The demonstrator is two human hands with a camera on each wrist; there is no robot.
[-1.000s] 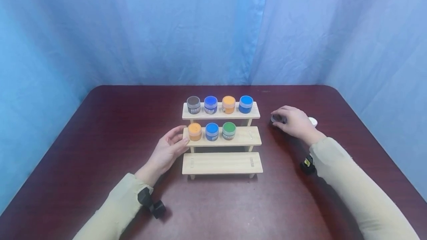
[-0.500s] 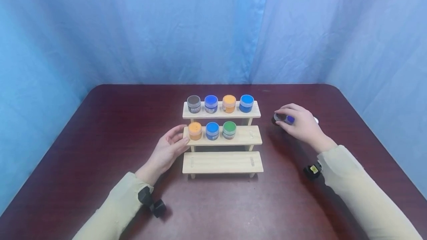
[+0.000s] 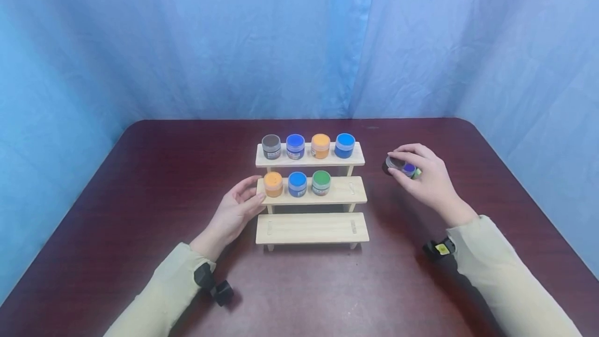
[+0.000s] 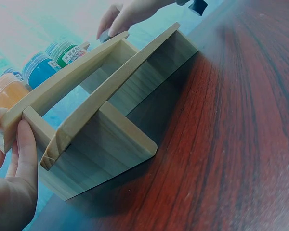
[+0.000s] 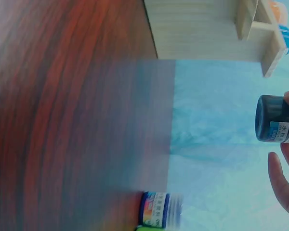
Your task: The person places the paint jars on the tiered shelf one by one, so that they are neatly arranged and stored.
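My left hand [image 3: 236, 212] grips the left end of the middle step of a three-step wooden stand [image 3: 311, 229], thumb on top and fingers below. My right hand [image 3: 430, 178] pinches a dark paint jar [image 5: 272, 120] with a clear lid, raised off the table to the right of the stand. The top step carries a dark jar [image 3: 271, 147], a blue-violet jar [image 3: 295, 147], an orange jar [image 3: 320, 146] and a blue jar [image 3: 344, 146]. On the middle step are an orange jar [image 3: 273, 185], a blue jar [image 3: 297, 184] and a green jar [image 3: 321, 183].
Beyond the right hand stands a purple jar [image 3: 409, 170], partly hidden, with something green [image 3: 417, 173] beside it. The dark red table [image 3: 154, 160] has blue curtains [image 3: 234, 40] behind it and at its sides.
My right hand has lifted the dark jar and drawn back slightly to the right, uncovering the purple jar and a green thing. The left hand has stayed on the stand.
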